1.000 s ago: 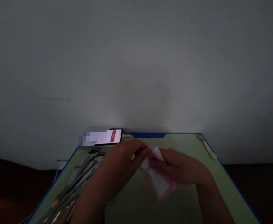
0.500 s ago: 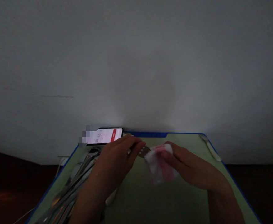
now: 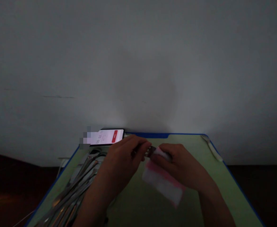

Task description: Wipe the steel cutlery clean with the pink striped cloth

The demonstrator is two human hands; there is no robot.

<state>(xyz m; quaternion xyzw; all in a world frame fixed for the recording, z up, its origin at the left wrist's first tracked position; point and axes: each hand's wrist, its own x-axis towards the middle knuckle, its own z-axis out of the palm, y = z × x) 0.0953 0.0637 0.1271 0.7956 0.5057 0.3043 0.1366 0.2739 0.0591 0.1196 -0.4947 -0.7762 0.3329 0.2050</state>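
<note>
Above the middle of the board, my left hand (image 3: 126, 156) pinches the metal end of a fork (image 3: 149, 151), only a short, slotted part of which shows between my hands. My right hand (image 3: 178, 162) is closed round a pink and white cloth (image 3: 163, 183), wrapped about the fork's other end. The loose part of the cloth hangs down towards me. My fingers and the cloth hide most of the fork. Beside my left forearm lies a pile of metal utensils (image 3: 81, 179).
A phone (image 3: 107, 137) showing a timer lies at the back left of the green, blue-edged tabletop (image 3: 185, 140). One white-handled piece of cutlery (image 3: 212, 149) rests along the right edge. Behind stands a grey wall (image 3: 143, 69). A thin cable (image 3: 23, 219) runs at lower left.
My right hand has moved left, closer to my left hand, and its grip has closed further round the cloth. The cloth's loose end has swung down and to the right.
</note>
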